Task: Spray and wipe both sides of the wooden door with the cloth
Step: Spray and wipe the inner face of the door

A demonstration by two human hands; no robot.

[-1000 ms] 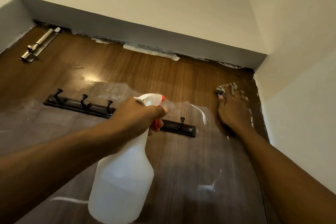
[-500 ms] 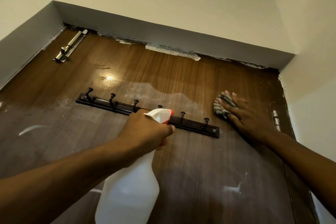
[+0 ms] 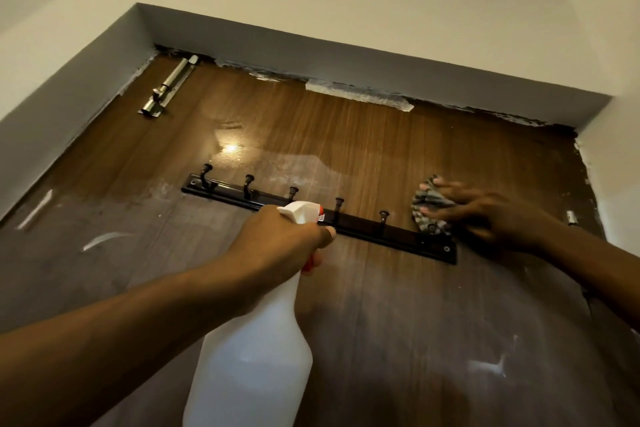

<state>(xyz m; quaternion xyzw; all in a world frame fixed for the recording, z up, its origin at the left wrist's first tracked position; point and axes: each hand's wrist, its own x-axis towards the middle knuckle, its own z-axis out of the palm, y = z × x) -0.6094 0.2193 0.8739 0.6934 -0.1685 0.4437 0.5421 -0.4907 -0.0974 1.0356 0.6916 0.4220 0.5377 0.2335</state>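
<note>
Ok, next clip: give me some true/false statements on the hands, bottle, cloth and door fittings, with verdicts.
1. The left hand grips the spray bottle at its trigger head. True.
2. The right hand presses the cloth against the door with straight fingers. True.
3. The cloth lies at the left end of the hook rail. False: it is at the rail's right end.
4. The slide bolt sits at the door's upper right corner. False: it is at the upper left.

cloth (image 3: 429, 206) on door (image 3: 346, 135), right of hooks (image 3: 294, 203)
</note>
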